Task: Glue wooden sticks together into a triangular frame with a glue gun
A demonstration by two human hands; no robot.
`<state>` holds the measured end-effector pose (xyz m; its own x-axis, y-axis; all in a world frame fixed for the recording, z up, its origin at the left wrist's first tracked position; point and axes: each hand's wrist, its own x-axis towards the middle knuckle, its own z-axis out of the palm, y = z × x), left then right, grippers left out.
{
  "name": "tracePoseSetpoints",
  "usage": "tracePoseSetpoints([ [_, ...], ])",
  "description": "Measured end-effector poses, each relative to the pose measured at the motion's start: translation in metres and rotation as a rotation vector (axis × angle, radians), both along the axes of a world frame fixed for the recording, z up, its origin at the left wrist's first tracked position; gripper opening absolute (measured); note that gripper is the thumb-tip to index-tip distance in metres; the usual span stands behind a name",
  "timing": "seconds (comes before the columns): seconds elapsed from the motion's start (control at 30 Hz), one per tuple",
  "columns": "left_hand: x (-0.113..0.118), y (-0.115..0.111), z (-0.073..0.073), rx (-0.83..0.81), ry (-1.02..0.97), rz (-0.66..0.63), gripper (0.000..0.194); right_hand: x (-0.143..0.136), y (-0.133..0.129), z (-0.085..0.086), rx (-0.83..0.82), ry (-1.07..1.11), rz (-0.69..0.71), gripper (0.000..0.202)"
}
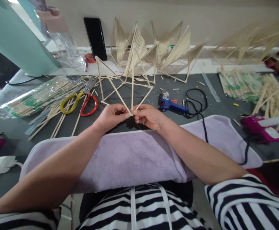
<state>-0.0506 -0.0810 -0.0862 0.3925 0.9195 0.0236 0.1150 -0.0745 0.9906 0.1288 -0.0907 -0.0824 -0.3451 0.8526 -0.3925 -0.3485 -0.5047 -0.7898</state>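
Note:
At the near corner of a wooden stick frame (pixel 132 80), my two hands pinch the joint where several sticks meet. My left hand (pixel 113 116) closes on it from the left, thumb and forefinger together. From the right, my right hand (pixel 147 116) closes on the same corner, its fingers curled. The frame's peaks stand up beyond the hands. Left of it lie scissors (pixel 89 105) with one yellow and one red handle. A blue glue gun (pixel 174 104) with a black cord rests to the right.
Behind stand finished stick structures (pixel 139 48) and a black phone (pixel 95 38). Bagged sticks (pixel 34 99) lie left, more bagged sticks (pixel 241 83) and loose sticks (pixel 274 95) right. A lilac cloth (pixel 130 156) covers the near edge. A bottle (pixel 64 41) stands back left.

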Motion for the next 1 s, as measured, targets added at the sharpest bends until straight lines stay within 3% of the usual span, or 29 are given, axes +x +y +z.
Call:
tracePoseSetpoints([
  [0.27, 0.0, 0.0001, 0.0003, -0.009, 0.004, -0.008, 0.021, 0.0, -0.0004, 0.0005, 0.006, 0.004, -0.002, 0.034],
  [1.0, -0.0001, -0.0009, 0.0044, -0.025, -0.001, -0.009, 0.022, 0.0061, 0.0011, -0.0037, 0.003, 0.031, 0.039, 0.021],
])
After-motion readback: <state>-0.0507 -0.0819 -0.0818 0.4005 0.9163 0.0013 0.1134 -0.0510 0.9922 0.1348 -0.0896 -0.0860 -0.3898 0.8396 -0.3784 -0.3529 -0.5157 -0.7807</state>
